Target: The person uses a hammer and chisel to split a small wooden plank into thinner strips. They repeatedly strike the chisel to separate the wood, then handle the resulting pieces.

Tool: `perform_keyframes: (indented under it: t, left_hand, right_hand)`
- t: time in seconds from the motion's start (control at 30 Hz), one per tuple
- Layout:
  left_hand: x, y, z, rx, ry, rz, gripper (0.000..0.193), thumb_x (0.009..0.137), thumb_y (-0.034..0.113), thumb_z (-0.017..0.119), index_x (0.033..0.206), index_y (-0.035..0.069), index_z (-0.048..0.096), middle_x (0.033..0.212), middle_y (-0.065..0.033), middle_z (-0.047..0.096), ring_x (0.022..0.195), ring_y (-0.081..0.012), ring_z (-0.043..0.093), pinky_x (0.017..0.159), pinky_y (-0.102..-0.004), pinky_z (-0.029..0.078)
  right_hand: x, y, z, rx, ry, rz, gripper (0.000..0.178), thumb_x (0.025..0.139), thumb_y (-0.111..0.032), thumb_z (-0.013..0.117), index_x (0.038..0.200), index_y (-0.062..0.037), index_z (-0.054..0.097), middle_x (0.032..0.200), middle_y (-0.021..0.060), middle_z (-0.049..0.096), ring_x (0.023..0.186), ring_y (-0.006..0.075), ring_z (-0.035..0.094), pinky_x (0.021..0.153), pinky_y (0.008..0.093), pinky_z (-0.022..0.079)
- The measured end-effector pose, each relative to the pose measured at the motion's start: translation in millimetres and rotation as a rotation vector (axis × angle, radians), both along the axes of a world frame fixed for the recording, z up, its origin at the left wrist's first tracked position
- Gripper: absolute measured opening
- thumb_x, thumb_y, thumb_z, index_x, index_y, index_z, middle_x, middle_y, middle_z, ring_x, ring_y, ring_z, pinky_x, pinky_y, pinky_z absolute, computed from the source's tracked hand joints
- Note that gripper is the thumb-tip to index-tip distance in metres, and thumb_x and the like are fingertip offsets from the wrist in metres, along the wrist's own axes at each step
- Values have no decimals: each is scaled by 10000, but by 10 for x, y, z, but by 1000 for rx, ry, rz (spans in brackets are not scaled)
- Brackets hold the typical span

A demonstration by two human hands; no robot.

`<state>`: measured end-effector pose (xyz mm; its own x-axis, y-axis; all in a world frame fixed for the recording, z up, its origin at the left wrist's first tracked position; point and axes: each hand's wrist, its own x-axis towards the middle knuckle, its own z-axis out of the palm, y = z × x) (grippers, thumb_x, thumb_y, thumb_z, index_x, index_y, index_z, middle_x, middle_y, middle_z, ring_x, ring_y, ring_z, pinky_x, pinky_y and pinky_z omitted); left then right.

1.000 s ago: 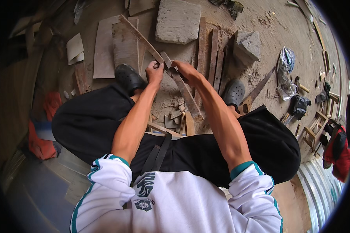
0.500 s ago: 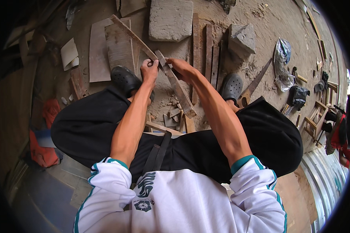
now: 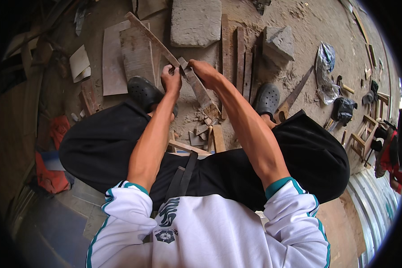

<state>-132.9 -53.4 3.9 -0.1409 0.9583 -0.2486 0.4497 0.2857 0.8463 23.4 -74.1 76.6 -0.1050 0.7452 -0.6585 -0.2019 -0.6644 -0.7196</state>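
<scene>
My left hand (image 3: pixel 171 79) is closed around the near end of a long, thin wooden strip (image 3: pixel 152 39), which slants away to the far left. A shorter, thicker wood piece (image 3: pixel 199 90) meets that end and slants back toward me, with its cut near end low over the ground. My right hand (image 3: pixel 204 74) grips this shorter piece by its far part; some fingers are hidden behind it. The two pieces touch or overlap between my hands, forming a bent line; how they join cannot be made out.
A concrete block (image 3: pixel 196 23) lies ahead, and a broken block (image 3: pixel 278 47) farther right. Wooden strips (image 3: pixel 240 60) lie between them. A handsaw (image 3: pixel 295 96) rests beside my right shoe (image 3: pixel 267 99). Flat boards (image 3: pixel 114 62) lie at left, wood offcuts (image 3: pixel 201 129) in front of me.
The shorter wood piece has tilted, its near end shifting away from me and slightly left. My right hand has moved a little farther away; my left hand has barely moved.
</scene>
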Motion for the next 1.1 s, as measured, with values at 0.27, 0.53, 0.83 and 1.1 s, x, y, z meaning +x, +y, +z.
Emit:
perform_keyframes:
  t: [0.27, 0.53, 0.83, 1.1]
  left_hand:
    - [23, -30, -18, -65, -183, -20, 339, 826, 143, 752, 1032, 37, 504, 927, -100, 705, 842, -175, 672, 733, -307, 494]
    - [22, -95, -161, -38, -201, -45, 337, 820, 150, 754, 1038, 53, 517, 936, -86, 722, 864, -173, 692, 752, -314, 500]
    - [43, -117, -133, -8, -150, 11, 357, 812, 264, 760, 998, 71, 523, 848, -103, 701, 778, -235, 684, 687, -362, 502]
    - [26, -201, -96, -62, -54, 66, 336, 802, 269, 743, 997, 69, 555, 833, -131, 686, 801, -333, 669, 702, -400, 490]
  right_hand:
    - [-12, -7, 19, -12, -34, -46, 352, 923, -269, 477, 992, 37, 636, 907, 155, 663, 803, 243, 649, 643, 410, 493]
    - [109, 32, -54, 343, -457, 298, 347, 952, -237, 417, 1024, 31, 625, 960, 240, 666, 861, 324, 647, 756, 421, 474]
    - [65, 104, -112, 87, -393, 317, 381, 950, -309, 415, 1018, -8, 639, 1011, 204, 677, 954, 320, 647, 816, 396, 471]
    - [135, 49, -220, 286, -475, 573, 426, 1013, -257, 375, 1300, 9, 544, 1267, 130, 624, 1145, 229, 578, 972, 318, 439]
